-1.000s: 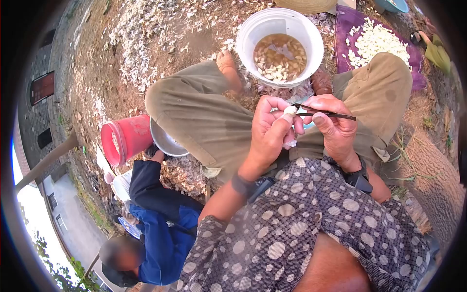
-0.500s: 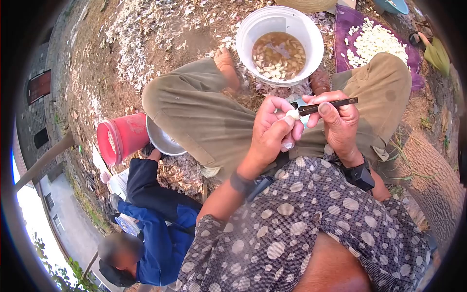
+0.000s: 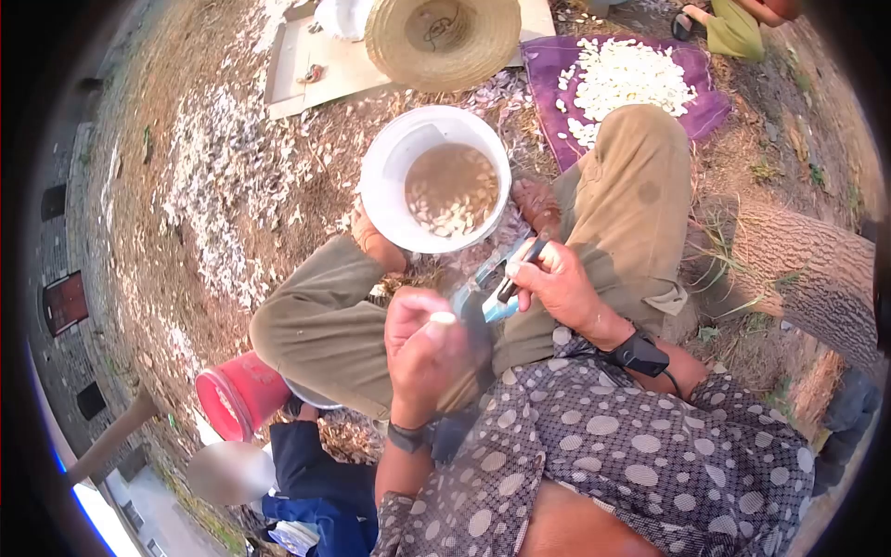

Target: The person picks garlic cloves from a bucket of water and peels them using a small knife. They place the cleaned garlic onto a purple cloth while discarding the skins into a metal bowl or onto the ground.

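My left hand [image 3: 419, 348] is closed in a pinch, somewhat blurred, above my lap. Between thumb and fingers it grips a pale peeled garlic clove [image 3: 443, 318]. To the right, my right hand [image 3: 564, 290] is wrapped round a small dark-handled knife [image 3: 525, 266], tilted upward; its blade is hard to make out. A light-blue piece [image 3: 501, 306] shows just below the knife. Beyond my hands, between my feet, stands a white bucket [image 3: 379, 181] with murky water and several cloves in it.
A purple cloth [image 3: 548, 116] bears a heap of cloves [image 3: 631, 79]. A straw hat [image 3: 445, 37] lies over cardboard [image 3: 288, 70]. At left are a red bucket [image 3: 243, 395] and a seated person in blue [image 3: 325, 501]. A tree trunk [image 3: 803, 269] stands at right.
My hands have drawn apart, with the knife now away from the clove. The right hand has turned the knife upward. The view has shifted, bringing the straw hat and cardboard into sight.
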Motion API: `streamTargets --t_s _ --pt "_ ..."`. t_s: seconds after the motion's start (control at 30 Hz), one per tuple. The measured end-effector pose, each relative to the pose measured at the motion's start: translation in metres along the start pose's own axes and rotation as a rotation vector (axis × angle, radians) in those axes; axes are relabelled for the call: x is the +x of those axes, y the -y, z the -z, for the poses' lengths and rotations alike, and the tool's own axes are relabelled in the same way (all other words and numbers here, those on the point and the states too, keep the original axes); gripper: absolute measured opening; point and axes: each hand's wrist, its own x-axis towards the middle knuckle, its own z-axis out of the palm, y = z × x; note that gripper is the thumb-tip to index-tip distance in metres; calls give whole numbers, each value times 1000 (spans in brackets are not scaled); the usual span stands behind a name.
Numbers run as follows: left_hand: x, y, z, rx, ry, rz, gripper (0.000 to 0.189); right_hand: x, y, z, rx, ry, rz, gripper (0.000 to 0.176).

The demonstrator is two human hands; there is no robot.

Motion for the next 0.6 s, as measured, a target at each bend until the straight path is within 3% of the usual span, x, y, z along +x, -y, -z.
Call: streamTargets --t_s 0.1,0.2,0.33,0.37,0.47,0.6 --pt "39 -22 -32 159 107 -27 16 -7 -9 10 -172 -76 -29 28" --pt "88 -21 -109 393 84 -63 10 -16 1 21 -184 -140 -9 27" --pt "139 14 -179 362 364 -80 33 -33 14 35 -193 -213 -16 26" --pt "143 18 -185 329 324 -65 35 -33 13 39 -187 -231 -4 25" --pt "147 21 -187 253 219 -40 33 -37 20 46 -189 -238 -30 25" --pt "112 -1 -110 497 74 15 24 -32 4 56 -6 -257 29 19"
